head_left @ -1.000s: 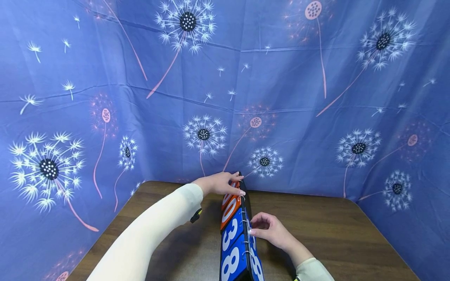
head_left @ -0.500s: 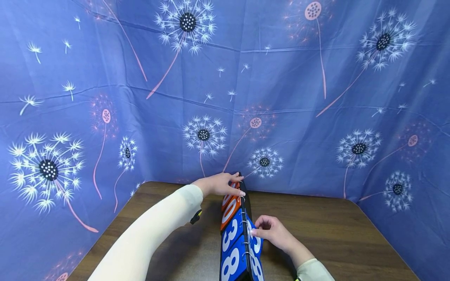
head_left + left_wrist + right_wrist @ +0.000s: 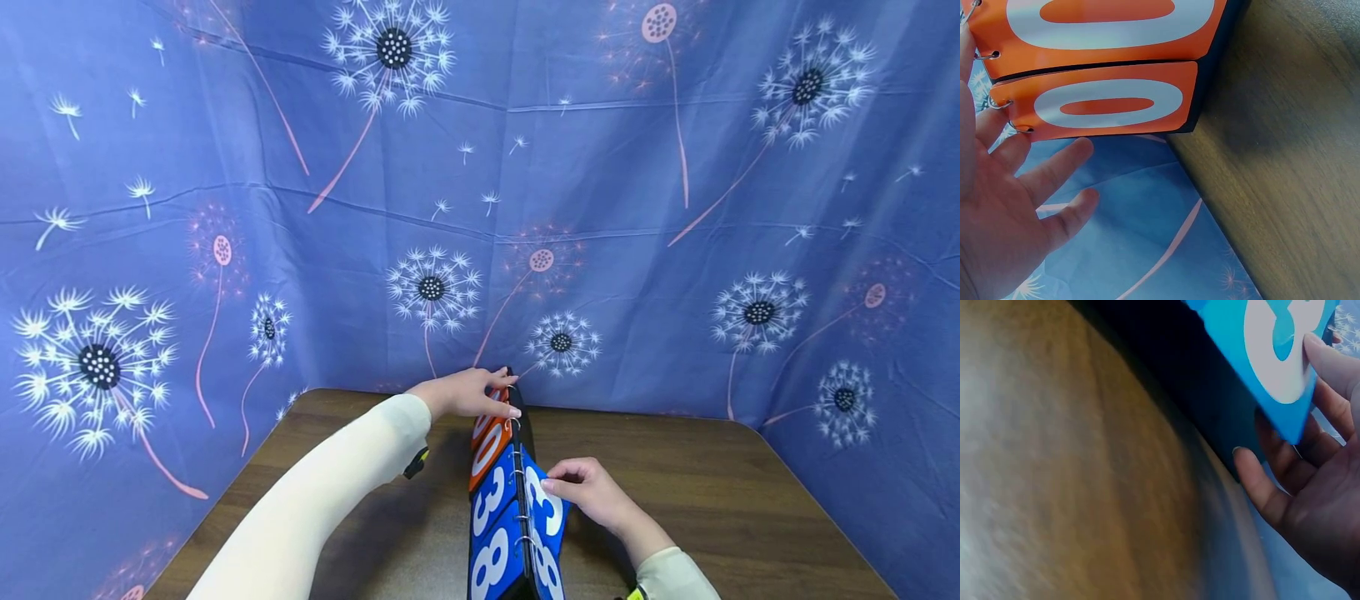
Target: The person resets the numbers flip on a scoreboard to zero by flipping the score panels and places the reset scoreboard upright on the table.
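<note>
A flip scoreboard (image 3: 519,533) stands like a tent, its orange and blue number cards hung on metal rings along the top ridge. My left hand (image 3: 467,393) rests over the far end of the ridge, beside the orange 0 cards (image 3: 1110,103). In the left wrist view, its fingers (image 3: 1054,172) are spread and mostly straight. On the right face, my right hand (image 3: 592,493) pinches the edge of a blue 3 card (image 3: 545,504) between thumb and fingers. That card tilts away from the black backing, as the right wrist view shows. A blue 8 card (image 3: 546,567) hangs nearer me.
The scoreboard stands on a brown wooden table (image 3: 675,500). A blue cloth with dandelion prints (image 3: 637,292) hangs around the table's back and sides. Pale sleeves (image 3: 352,467) cover both arms.
My right hand has lifted the blue 3 card outward to the right, away from the scoreboard's face. The left hand holds its place on the ridge.
</note>
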Action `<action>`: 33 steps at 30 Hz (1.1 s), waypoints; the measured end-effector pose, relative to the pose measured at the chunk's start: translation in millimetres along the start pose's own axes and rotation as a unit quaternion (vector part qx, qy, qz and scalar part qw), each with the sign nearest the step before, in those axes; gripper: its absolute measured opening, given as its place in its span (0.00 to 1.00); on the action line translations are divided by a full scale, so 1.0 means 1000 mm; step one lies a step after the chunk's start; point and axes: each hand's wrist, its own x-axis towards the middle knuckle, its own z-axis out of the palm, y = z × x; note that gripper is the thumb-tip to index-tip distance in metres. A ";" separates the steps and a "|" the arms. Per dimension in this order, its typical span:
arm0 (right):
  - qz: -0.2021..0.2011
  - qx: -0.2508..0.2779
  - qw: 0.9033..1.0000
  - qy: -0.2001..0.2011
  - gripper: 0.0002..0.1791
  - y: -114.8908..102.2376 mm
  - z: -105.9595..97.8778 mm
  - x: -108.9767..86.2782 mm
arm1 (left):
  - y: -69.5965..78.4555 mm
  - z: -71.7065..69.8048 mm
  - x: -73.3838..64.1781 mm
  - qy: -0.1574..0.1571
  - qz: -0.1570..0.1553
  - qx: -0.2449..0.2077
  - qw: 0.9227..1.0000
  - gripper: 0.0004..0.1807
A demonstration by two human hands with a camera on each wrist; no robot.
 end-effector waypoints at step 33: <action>-0.010 -0.052 0.998 0.025 0.12 -0.008 -0.028 -0.011 | -0.001 -0.002 -0.001 -0.005 0.020 0.001 1.000 0.48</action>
